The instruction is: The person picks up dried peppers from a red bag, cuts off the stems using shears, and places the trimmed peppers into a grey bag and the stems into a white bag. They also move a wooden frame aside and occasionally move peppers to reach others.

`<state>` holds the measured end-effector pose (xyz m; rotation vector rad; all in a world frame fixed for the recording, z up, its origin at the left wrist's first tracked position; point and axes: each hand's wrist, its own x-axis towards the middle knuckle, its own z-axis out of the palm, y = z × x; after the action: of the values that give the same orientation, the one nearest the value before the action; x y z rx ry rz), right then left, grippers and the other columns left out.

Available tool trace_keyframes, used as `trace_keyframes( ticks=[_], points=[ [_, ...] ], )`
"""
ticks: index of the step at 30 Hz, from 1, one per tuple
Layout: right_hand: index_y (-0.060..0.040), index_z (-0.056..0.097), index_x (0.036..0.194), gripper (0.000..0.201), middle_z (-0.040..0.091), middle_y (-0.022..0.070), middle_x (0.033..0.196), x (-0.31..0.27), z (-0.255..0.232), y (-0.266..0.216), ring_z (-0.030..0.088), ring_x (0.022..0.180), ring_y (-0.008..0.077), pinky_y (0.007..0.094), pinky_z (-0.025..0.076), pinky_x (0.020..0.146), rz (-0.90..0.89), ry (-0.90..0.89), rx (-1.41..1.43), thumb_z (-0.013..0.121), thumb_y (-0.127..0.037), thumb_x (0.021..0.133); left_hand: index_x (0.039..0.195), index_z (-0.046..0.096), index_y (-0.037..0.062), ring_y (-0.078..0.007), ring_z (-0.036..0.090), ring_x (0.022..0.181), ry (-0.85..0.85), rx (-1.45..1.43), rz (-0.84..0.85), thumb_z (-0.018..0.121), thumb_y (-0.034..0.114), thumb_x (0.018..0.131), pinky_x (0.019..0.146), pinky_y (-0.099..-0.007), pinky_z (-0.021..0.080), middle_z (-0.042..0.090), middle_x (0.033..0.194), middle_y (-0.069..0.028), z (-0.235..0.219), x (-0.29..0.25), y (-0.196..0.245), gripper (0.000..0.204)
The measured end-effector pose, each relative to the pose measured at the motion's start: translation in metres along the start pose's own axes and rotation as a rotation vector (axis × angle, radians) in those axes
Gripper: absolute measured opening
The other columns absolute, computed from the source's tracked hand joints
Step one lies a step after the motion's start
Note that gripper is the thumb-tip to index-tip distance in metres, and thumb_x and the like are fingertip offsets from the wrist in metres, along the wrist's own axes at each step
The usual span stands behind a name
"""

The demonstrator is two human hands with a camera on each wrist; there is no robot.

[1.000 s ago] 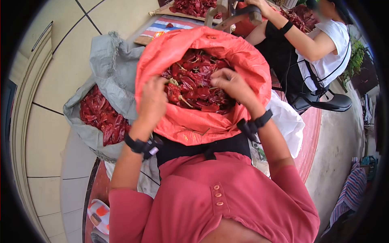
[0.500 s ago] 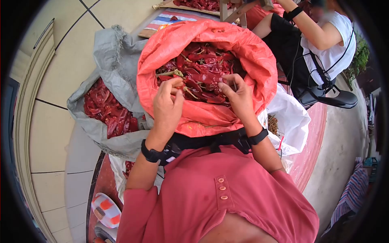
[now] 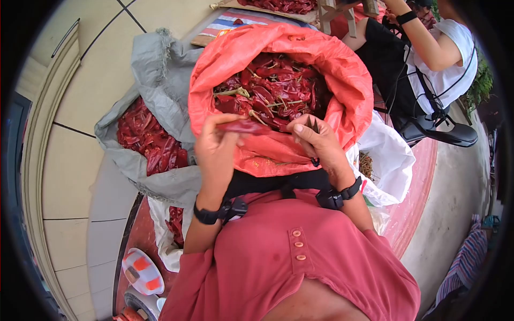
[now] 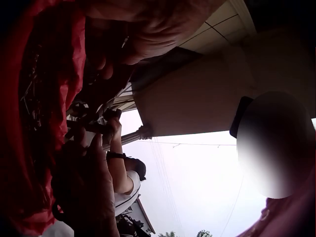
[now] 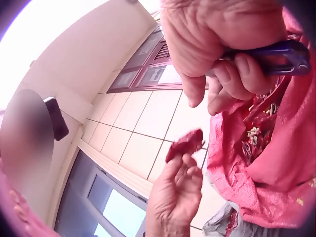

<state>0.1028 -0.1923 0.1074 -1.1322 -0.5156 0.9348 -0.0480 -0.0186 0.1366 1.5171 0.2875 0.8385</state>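
My left hand (image 3: 215, 155) pinches a dried red chili pepper (image 3: 245, 127) between thumb and fingers, over the near rim of a red woven sack (image 3: 345, 80). Stemmed dried chilies (image 3: 292, 80) fill the sack's mouth. To its right, my right hand (image 3: 325, 147) has curled fingers round small scissors with a dark purple loop handle (image 5: 295, 58); dark points show by the thumb in the head view. A gap separates the two hands. In the right wrist view the chili pepper (image 5: 185, 144) stands up from the left fingertips.
A grey sack (image 3: 160, 69) of red chilies leans at the left. At the right, a white bag (image 3: 393, 160) holds small brown bits. A person (image 3: 439, 48) sits at the upper right beside a wooden stand (image 3: 342, 21). A spotted dish (image 3: 143, 271) lies at the lower left.
Both hands have drawn back from over the chilies to the sack's near rim. A chili pepper now shows plainly in the left hand. The head view has shifted slightly.
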Motion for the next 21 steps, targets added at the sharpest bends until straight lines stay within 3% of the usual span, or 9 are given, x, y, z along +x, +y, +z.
trace_keyframes(
  ticks=[6,10,11,12,13,14,17,19,21],
  points=[
    [-0.0034,0.063,0.097,0.016,0.059,-0.0033,0.084,0.007,0.003,0.012,0.052,0.077,0.0048,0.0205,0.042,0.071,-0.104,0.091,-0.256,0.068,-0.017,0.09,0.101,0.053,-0.0029,-0.0155,0.064,0.088,0.455,0.245,0.272,0.052,-0.011,0.085,0.07,-0.0263,0.055,0.062,0.113,-0.0157,-0.063,-0.014,0.027,0.018],
    [-0.004,0.063,0.098,0.019,0.061,0.0027,0.086,0.021,0.02,0.021,0.058,0.079,0.0118,0.0255,0.047,0.073,-0.297,0.143,-0.588,0.071,-0.012,0.083,0.109,0.054,-0.0034,-0.0186,0.064,0.091,0.715,0.588,0.177,0.054,-0.005,0.083,0.076,-0.0289,0.054,0.065,0.107,-0.0138,-0.107,-0.011,0.028,0.026],
    [-0.0049,0.063,0.099,0.02,0.062,0.0044,0.086,0.022,0.027,0.02,0.059,0.079,0.0138,0.0266,0.048,0.073,-0.324,0.17,-0.655,0.072,-0.011,0.082,0.111,0.055,-0.0031,-0.0208,0.063,0.093,0.73,0.79,0.213,0.055,-0.004,0.083,0.078,-0.0305,0.053,0.064,0.106,-0.0145,-0.13,-0.005,0.02,0.028],
    [-0.0068,0.061,0.1,0.023,0.063,0.0106,0.092,0.026,0.034,0.016,0.064,0.083,0.0248,0.0341,0.05,0.072,-0.474,0.209,-0.883,0.071,-0.013,0.08,0.113,0.055,-0.0028,-0.023,0.063,0.094,0.745,0.993,0.245,0.056,-0.003,0.083,0.08,-0.0322,0.052,0.064,0.105,-0.0153,-0.158,0.002,0.006,0.03],
    [-0.0069,0.06,0.1,0.023,0.063,0.0113,0.095,0.027,0.039,0.013,0.064,0.085,0.0276,0.0367,0.05,0.072,-0.47,0.21,-0.982,0.07,-0.013,0.08,0.115,0.055,-0.0024,-0.0253,0.062,0.095,0.759,1.202,0.277,0.057,-0.002,0.083,0.082,-0.0338,0.051,0.063,0.104,-0.0161,-0.175,0.008,-0.001,0.033],
    [-0.007,0.06,0.1,0.023,0.063,0.012,0.098,0.029,0.047,0.009,0.064,0.087,0.0305,0.0393,0.05,0.073,-0.468,0.209,-1.077,0.07,-0.014,0.08,0.117,0.056,-0.0012,-0.0302,0.06,0.097,0.732,1.146,0.254,0.06,0.001,0.081,0.087,-0.0381,0.048,0.061,0.103,-0.0163,-0.176,0.013,-0.001,0.037],
    [-0.008,0.059,0.099,0.021,0.066,0.013,0.093,0.045,0.055,0.016,0.065,0.085,0.0344,0.0453,0.049,0.069,-0.398,0.224,-1.253,0.066,-0.02,0.083,0.114,0.058,-0.0008,-0.0293,0.059,0.096,0.684,1.154,0.097,0.061,0.002,0.08,0.086,-0.0395,0.047,0.059,0.105,-0.015,-0.182,0.01,-0.016,0.034],
    [-0.0092,0.059,0.1,0.021,0.066,0.0131,0.087,0.055,0.05,0.026,0.065,0.081,0.0342,0.0455,0.049,0.068,-0.28,0.191,-1.369,0.065,-0.021,0.084,0.11,0.059,0.0001,-0.0294,0.059,0.095,0.603,1.045,0.2,0.059,0.0,0.081,0.085,-0.0392,0.048,0.06,0.104,-0.0154,-0.15,0.005,-0.017,0.029],
    [-0.0109,0.06,0.097,0.016,0.067,0.0134,0.082,0.057,0.052,0.03,0.065,0.076,0.0336,0.0446,0.048,0.065,-0.308,0.287,-1.323,0.064,-0.022,0.085,0.106,0.06,0.0011,-0.0309,0.059,0.096,0.424,1.052,0.335,0.058,-0.001,0.082,0.086,-0.0398,0.048,0.061,0.102,-0.0164,-0.112,-0.005,-0.014,0.025]
  ],
)
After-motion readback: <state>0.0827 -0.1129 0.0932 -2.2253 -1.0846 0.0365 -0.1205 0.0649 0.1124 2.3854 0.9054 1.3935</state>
